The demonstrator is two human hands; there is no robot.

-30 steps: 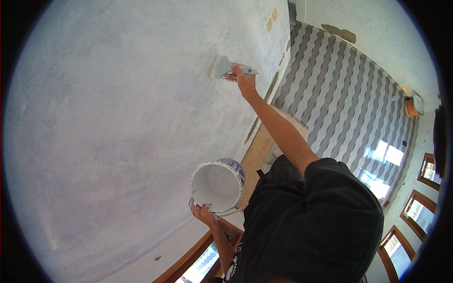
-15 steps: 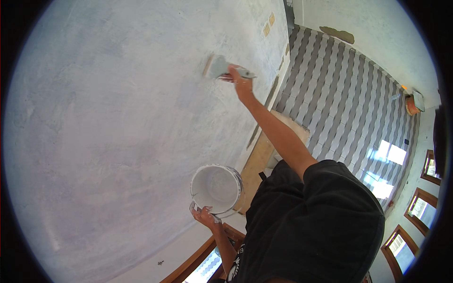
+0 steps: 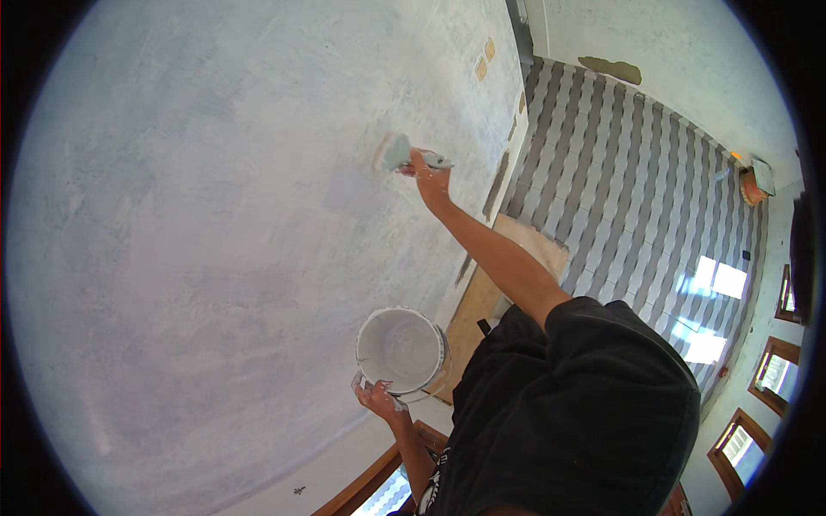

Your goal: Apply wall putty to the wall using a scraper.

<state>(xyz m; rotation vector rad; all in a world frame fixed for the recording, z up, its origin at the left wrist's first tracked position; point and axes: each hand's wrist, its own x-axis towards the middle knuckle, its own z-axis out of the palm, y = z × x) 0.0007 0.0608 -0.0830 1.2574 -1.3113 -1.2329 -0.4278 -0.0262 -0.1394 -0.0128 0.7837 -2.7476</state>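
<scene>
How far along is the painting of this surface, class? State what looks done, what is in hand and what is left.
Done: most of the pale wall already carries a patchy, uneven coat. In hand: the right hand presses a paintbrush against it, while the left hand holds a white paint bucket by its rim. Left: bare tan patches near the far edge look uncoated.

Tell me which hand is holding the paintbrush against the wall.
The right hand, stretched out to the pale wall, grips the brush. The left hand stays low, holding a white bucket.
</scene>
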